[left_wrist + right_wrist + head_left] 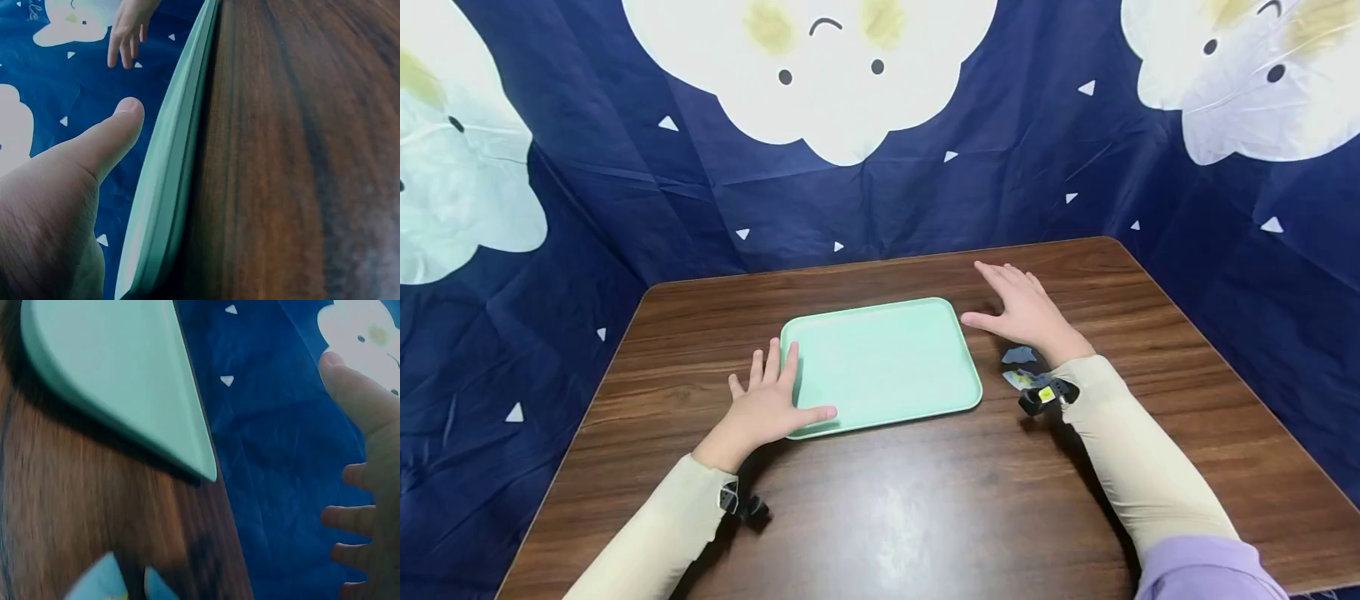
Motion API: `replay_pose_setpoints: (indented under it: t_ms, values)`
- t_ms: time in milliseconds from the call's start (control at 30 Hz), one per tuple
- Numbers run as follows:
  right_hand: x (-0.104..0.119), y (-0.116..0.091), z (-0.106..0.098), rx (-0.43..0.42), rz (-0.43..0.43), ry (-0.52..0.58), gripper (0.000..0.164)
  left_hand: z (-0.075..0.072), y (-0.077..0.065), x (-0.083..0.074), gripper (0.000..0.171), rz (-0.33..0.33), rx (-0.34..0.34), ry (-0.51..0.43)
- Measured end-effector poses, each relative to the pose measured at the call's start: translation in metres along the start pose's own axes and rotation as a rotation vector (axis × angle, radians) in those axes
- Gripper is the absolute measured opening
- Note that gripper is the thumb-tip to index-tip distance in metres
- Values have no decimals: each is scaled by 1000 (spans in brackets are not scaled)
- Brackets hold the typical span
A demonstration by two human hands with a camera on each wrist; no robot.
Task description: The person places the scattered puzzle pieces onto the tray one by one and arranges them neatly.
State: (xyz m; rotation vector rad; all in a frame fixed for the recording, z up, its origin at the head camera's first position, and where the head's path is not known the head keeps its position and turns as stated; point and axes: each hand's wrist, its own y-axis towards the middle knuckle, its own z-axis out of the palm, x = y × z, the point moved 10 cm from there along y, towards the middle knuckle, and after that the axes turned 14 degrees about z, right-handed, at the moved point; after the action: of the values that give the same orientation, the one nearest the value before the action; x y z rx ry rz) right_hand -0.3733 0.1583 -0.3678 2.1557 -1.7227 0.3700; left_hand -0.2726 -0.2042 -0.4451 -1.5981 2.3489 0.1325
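Note:
A mint-green rectangular tray lies on the wooden table. Over its near left corner my left hand is spread, fingers straight and thumb out to the side. Whether that hand touches the rim I cannot tell. My right hand hovers beyond the tray's right side, fingers extended, holding nothing. Beneath the right wrist lie small flat blue pieces, one plain blue piece and one blue piece with yellow-green marks; the wrist partly hides them. In the right wrist view, the tips of two blue pieces show at the bottom.
The brown wood-grain table has rounded far corners. Dark blue cloth with white clouds and small triangles hangs behind and at both sides. Small black wrist cameras are strapped to both forearms, including the left camera.

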Motion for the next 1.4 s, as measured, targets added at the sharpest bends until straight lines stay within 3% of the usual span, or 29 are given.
replay_pose_setpoints:
  t_ms: [333, 467, 833, 1033, 1400]
  values:
    - [-41, -8, 0, 5, 49, 28, 95, 18, -2, 3, 135, -4, 78, -10]
    - [-59, -11, 0, 7, 89, 46, 95, 20, -3, 2, 137, 4, 81, -13]
    - [-93, -14, 7, 47, 171, 72, 92, 16, -5, 5, 138, 29, 38, -1]
    - [-102, -15, 19, 84, 159, 79, 87, 17, -5, 7, 137, 52, -23, 24]
    - [-108, -17, 20, 14, 107, 34, 63, 18, -6, 8, 134, 64, -67, 15]
